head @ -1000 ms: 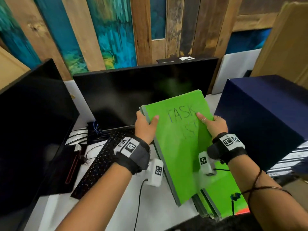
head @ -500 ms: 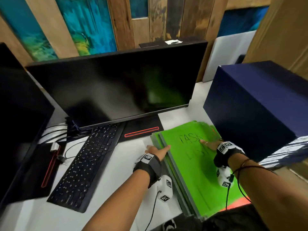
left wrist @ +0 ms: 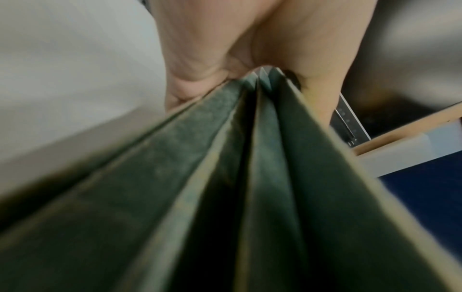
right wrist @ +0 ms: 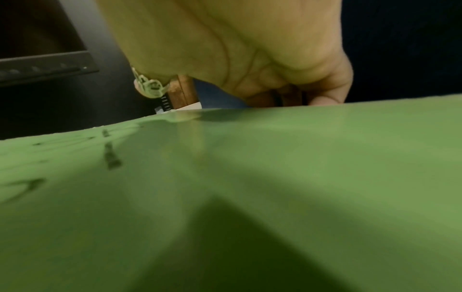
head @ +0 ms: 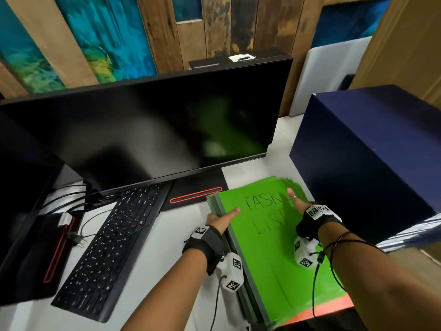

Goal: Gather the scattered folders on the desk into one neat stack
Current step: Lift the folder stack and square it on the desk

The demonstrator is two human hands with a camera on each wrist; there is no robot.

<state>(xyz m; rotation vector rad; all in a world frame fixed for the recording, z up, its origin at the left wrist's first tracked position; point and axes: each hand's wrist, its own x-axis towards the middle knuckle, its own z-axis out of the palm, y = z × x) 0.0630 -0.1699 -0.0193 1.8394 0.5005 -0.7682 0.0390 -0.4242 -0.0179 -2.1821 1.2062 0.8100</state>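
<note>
A stack of green folders (head: pixel 269 247) lies flat at the desk's front right, the top one hand-lettered "TASK LIST". My left hand (head: pixel 220 219) grips the stack's left spine edge with the thumb on top. In the left wrist view the hand (left wrist: pixel 225 39) closes round several grey-green folder spines (left wrist: pixel 225 197). My right hand (head: pixel 298 201) holds the right side, thumb lying on the cover and fingers curled over the far edge. From the right wrist, the palm (right wrist: pixel 237 39) hovers low over the green cover (right wrist: pixel 250 177).
A black monitor (head: pixel 148 130) stands behind, its red-striped base (head: pixel 195 194) almost touching the stack's far left corner. A keyboard (head: pixel 112 242) lies to the left, with cables (head: pixel 78 194) and a second screen (head: pixel 21 211). A tall navy box (head: pixel 372 151) crowds the stack's right side.
The top folder, held raised and tilted before the monitor a second ago, has come down flat onto the stack. Both hands stay on its left and right edges.
</note>
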